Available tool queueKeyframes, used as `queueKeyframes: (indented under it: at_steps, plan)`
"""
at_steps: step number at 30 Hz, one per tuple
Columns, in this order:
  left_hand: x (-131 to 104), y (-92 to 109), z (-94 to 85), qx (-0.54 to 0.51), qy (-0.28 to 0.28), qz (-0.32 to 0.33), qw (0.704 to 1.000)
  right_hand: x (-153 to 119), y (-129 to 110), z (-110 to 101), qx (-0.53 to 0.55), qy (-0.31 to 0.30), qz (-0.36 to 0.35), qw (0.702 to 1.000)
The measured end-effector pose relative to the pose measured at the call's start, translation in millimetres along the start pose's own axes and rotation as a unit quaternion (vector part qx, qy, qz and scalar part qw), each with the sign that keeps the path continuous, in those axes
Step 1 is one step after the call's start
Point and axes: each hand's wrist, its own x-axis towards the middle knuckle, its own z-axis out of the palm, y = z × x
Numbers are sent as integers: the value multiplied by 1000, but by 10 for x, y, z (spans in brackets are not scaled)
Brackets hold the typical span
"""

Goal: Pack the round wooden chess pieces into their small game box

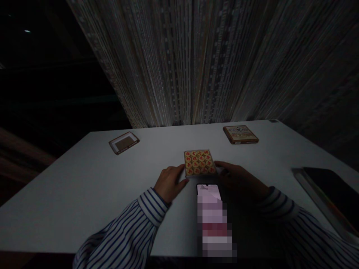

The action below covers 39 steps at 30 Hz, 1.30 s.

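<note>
A clear box of Chinese chess pieces (200,163) lies near the middle of the white table, its round wooden discs marked with red characters and packed in rows. My left hand (169,182) grips its left side, thumb near the front corner and index finger along the edge. At the right side, my right hand (238,178) holds the box with the fingers at its edge; dim light hides part of them. Just in front of the box lies a lit smartphone (209,192), the lower part of its screen pixelated.
An open, shallow box part (123,143) lies at the table's back left. A flat printed game box (240,134) rests at the back right. By the right edge is a dark-covered stack (331,194). A string curtain (182,67) hangs behind the white table (92,179).
</note>
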Motion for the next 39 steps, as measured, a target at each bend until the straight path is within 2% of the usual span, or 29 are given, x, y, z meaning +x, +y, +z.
queueKeyframes:
  at_steps: [7,13,26,39]
  plan:
    - [45,90,4,44,-9,-22,999,50,-84,58,-5,22,27,999]
    - [66,115,1,58,-26,-44,997,79,-54,98,-16,33,16,999]
    - [132,27,10,60,-16,-50,997,212,32,151,-72,56,23,996]
    - [215,-52,-35,66,-23,-65,995,345,25,162,-82,47,45,995]
